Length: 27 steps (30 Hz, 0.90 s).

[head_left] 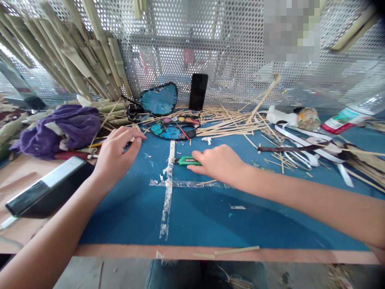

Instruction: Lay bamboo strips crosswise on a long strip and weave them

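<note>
My right hand [218, 162] rests on the blue mat [186, 216], its fingers closed on a green utility knife [187, 161] that points left. To the left, my left hand [116, 151] hovers over the mat with fingers loosely curled; the fingertips touch a thin bamboo sliver near the mat's far left edge. I cannot tell whether it grips the sliver. A cross of worn white tape [167, 188] lies between the hands.
Bamboo strips [231, 122] litter the back. A paint palette [174, 127], a blue heart-shaped piece [159, 99] and a dark phone [198, 91] stand by the perforated wall. Purple cloth [60, 129] and a black box [45, 192] lie left; white straps, scissors [296, 158], a bottle [351, 114] right.
</note>
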{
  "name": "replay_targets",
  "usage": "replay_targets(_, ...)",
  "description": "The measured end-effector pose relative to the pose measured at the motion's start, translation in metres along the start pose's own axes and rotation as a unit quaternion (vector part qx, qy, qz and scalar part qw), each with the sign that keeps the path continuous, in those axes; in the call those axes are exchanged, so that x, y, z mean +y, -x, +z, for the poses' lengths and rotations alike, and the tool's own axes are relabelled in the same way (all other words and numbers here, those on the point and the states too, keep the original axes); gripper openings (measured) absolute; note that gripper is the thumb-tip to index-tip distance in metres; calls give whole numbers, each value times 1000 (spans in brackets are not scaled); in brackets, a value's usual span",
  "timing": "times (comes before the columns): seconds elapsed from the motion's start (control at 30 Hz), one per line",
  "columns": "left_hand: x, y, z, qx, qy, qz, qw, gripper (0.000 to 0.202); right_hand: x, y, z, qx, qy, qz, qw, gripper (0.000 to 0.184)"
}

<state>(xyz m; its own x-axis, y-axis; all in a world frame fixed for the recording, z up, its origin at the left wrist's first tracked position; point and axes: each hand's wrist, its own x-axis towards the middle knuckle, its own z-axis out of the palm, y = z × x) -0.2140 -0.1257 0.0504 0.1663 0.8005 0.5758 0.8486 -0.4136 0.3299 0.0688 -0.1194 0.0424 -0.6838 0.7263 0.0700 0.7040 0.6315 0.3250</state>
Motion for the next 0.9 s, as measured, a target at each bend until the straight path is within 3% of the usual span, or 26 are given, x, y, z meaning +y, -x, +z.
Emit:
replay_targets(0.17, -6, -2, 0, -2, -8, -1, 1000, 23, -16, -23, 11, 13, -37, -15, 999, 41)
replay_targets(0.3, -14, 2, -5, 8, -17, -20, 1000, 24, -15, -43, 4, 13, -64, -6, 998, 50)
replay_targets(0.43, -14, 5, -9, 35, -15, 0, 999, 22, 11, -25, -2, -36, -66, 58, 995, 64)
replay_targets(0.6, -13, 5, -8, 27, -5, 11, 1000, 21, 29, 2, 3, -80, -43, 102, 991, 62)
replay_targets(0.77, -14, 6, -7, 42, 1, 7, 999, 20, 21, -5, 5, -72, -36, 78, 994, 56)
replay_targets(0.9, -12, 6, -6, 28, 1, 10, 1000, 20, 6, -9, -7, -19, 3, 46, 999, 49)
